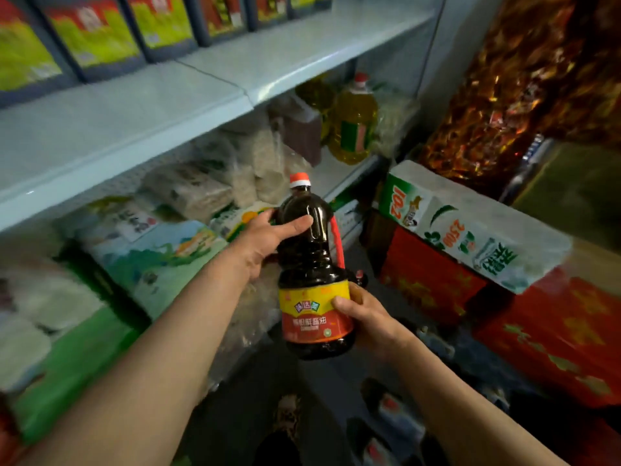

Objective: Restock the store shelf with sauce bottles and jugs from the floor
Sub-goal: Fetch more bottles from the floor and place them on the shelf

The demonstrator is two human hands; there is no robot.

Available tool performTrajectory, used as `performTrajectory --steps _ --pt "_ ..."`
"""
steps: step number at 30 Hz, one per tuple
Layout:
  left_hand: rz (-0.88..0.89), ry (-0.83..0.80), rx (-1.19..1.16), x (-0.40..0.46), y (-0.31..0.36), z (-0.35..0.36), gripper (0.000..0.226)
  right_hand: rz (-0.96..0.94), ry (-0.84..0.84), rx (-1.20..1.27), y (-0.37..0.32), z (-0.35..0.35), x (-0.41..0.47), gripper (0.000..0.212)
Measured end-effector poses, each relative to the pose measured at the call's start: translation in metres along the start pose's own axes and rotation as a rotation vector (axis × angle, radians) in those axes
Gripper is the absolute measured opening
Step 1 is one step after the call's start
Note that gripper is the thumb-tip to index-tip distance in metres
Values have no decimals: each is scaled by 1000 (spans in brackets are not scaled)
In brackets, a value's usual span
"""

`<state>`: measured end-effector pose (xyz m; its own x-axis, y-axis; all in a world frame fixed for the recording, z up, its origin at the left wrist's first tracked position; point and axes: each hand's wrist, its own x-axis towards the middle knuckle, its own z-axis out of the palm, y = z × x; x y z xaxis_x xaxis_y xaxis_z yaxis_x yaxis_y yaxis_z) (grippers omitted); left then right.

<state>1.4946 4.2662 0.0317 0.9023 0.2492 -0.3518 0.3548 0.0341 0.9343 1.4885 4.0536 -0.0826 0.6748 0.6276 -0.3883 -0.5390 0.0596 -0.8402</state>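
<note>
A dark sauce jug (311,264) with a red cap, a red strap and a yellow-and-red label is held upright in mid-air before the shelf. My left hand (265,237) grips its upper body near the moulded handle, thumb across the front. My right hand (363,314) holds the labelled base from the right side. The pale blue shelf board (141,105) above has a bare front stretch. Dark jugs with green-and-red labels (97,35) stand in a row at its back. More dark sauce bottles (389,412) lie on the floor at the lower right.
The lower shelf holds bagged rice and noodle packs (161,250) and yellow oil jugs (354,126). Red cartons (433,277) and a white-green pack (470,223) are stacked on the right. A wall of red-gold packets (517,82) rises behind them. My foot (287,418) stands on the dark floor.
</note>
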Motion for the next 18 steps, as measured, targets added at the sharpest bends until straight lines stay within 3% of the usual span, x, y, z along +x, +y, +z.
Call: performTrajectory --steps 3,9,18 --pt "49 54 0 -72 24 -17 47 -17 -90 -27 -14 33 -36 100" --pt "142 231 27 -194 56 -79 35 -103 -307 -97 -37 131 -76 96" --pt "249 554 -1 -333 69 -218 41 -174 -553 -237 -24 325 -92 88"
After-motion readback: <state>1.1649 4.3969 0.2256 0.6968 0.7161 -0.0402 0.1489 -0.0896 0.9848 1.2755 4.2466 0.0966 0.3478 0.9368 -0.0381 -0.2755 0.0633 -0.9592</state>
